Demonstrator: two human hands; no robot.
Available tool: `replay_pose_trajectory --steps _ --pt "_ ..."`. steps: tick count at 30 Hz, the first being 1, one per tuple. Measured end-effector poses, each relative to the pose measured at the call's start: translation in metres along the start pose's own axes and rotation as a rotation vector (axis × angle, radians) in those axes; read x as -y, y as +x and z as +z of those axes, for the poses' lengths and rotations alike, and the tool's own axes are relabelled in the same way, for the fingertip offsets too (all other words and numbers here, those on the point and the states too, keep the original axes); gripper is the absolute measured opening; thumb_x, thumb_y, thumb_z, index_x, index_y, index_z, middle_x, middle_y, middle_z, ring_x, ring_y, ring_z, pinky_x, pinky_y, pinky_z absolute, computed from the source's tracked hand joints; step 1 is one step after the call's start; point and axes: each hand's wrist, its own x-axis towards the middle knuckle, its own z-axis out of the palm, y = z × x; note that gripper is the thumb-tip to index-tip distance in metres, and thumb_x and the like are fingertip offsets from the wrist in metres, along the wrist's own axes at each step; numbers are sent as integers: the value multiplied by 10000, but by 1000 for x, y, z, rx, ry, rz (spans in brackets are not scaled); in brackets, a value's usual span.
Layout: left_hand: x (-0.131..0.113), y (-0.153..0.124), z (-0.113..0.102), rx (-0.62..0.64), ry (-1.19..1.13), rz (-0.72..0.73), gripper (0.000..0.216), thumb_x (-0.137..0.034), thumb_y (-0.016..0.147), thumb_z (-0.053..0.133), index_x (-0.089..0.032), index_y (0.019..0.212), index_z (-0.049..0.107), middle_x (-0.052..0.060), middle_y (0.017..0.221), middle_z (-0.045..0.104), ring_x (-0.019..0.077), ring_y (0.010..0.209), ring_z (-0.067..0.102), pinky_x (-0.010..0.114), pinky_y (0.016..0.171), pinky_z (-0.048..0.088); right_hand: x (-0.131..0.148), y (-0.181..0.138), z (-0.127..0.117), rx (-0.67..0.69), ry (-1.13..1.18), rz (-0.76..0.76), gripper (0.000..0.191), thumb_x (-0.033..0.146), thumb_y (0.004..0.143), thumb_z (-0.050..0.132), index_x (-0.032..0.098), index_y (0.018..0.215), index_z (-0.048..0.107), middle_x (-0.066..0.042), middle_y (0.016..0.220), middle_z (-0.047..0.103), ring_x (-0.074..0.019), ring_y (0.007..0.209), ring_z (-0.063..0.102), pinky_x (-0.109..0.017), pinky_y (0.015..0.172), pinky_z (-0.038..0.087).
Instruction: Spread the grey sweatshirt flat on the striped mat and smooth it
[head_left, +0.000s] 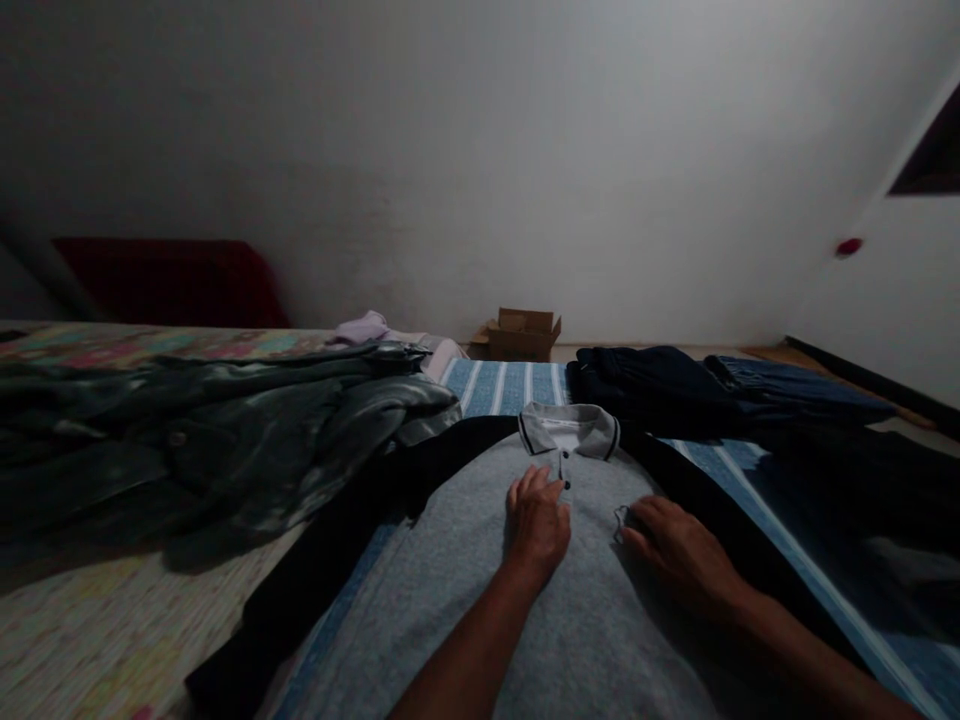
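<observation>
A grey polo shirt (480, 560) with black sleeves and a striped collar (568, 428) lies spread flat, front up, on a blue striped sheet (501, 386). My left hand (536, 525) rests palm down on the shirt's chest, its fingertips at the button placket just below the collar. My right hand (679, 555) lies flat on the chest to the right, fingertips touching a small dark emblem (621, 520). Neither hand holds anything.
A heap of dark grey-green clothes (217, 440) lies at the left on a flowered bedcover (90, 630). Folded dark garments (660, 385) and a blue one (795, 385) sit behind the shirt at right. A cardboard box (521, 335) stands by the far wall.
</observation>
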Motion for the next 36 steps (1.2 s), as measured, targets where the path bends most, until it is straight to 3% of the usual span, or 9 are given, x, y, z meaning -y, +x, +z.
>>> replay_pose_trajectory --steps 5,12,18,22,26,36 --pt "0 -1 0 17 -18 -1 375 -224 794 488 -218 1140 632 73 1357 488 241 1317 330 416 1099 219 37 56 -15 -49 52 75 345 362 899 358 193 852 655 -87 862 664 -221 846 618 -298 697 425" --pt "-2 -1 -2 45 -34 2 337 -131 723 473 -189 977 688 72 1346 501 251 1321 324 418 1104 212 62 114 -7 62 126 199 247 372 771 588 140 729 663 -139 824 675 -260 812 639 -302 612 430" --pt "-4 -2 -2 22 -53 -3 306 -122 729 478 -182 952 680 82 1332 513 250 1313 340 426 1101 213 55 121 -2 165 257 251 224 327 833 614 131 726 600 1 685 608 -113 610 574 -264 590 475" --pt "-4 -3 1 -59 -111 -30 275 -119 724 513 -183 963 634 65 1246 572 212 1275 386 383 1101 221 47 118 7 223 466 239 259 299 883 559 130 686 565 58 540 522 -70 452 498 -202 463 428" --pt "-1 -4 7 -131 -137 -30 324 -124 716 543 -164 1033 597 78 1219 577 208 1257 399 369 1097 230 38 113 13 225 669 220 197 176 851 531 137 658 551 75 451 479 -63 366 449 -174 378 356" --pt "0 -4 7 -83 -126 -23 312 -149 740 578 -216 1030 673 79 1295 539 253 1289 370 415 1088 242 32 110 12 201 855 186 166 120 753 541 156 591 534 36 431 524 -75 353 461 -166 339 305"
